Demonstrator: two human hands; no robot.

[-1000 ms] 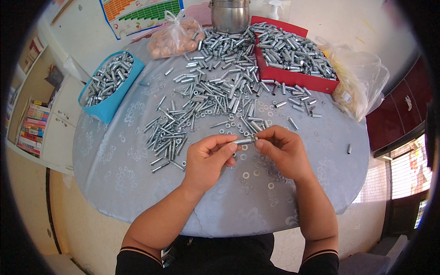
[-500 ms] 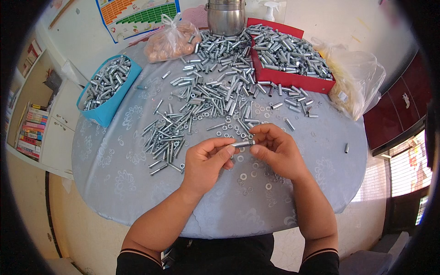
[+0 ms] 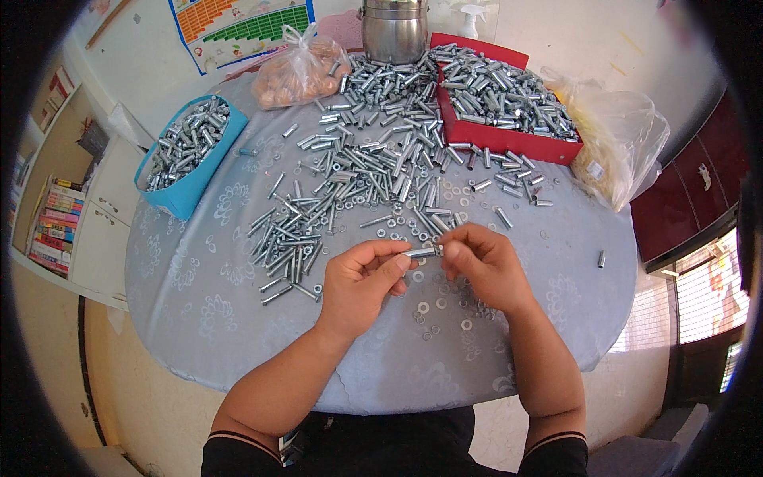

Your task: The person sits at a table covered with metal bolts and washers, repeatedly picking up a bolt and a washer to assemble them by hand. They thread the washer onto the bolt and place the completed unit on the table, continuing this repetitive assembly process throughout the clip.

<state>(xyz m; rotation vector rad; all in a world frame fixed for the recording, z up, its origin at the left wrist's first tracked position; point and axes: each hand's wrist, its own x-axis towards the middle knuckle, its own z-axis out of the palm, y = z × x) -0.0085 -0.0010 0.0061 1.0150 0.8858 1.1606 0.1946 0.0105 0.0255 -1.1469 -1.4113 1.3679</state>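
Over the near middle of the table, my left hand [image 3: 359, 285] pinches a shiny sleeve anchor bolt [image 3: 420, 252] between thumb and fingers. The bolt lies roughly level, its free end pointing right. My right hand [image 3: 486, 266] is closed at that end, thumb and forefinger drawn together by a small nut or washer; the fingertips partly hide it. Beyond my hands spreads a heap of metal sleeves [image 3: 405, 171], with long bolts [image 3: 290, 230] to its left. Loose flat washers [image 3: 423, 307] and nuts lie around and under my hands.
A blue bin [image 3: 179, 200] of metal parts stands at the left, a red box [image 3: 509, 141] of sleeves at the back right. Along the back are a bag of round brown things [image 3: 298, 79] and a steel pot [image 3: 394, 36]. A clear plastic bag [image 3: 628, 143] sits far right.
My right thumb and fingers, spread around the bolt's end before, have drawn together and curled. My left hand keeps its hold on the bolt, nearly still.
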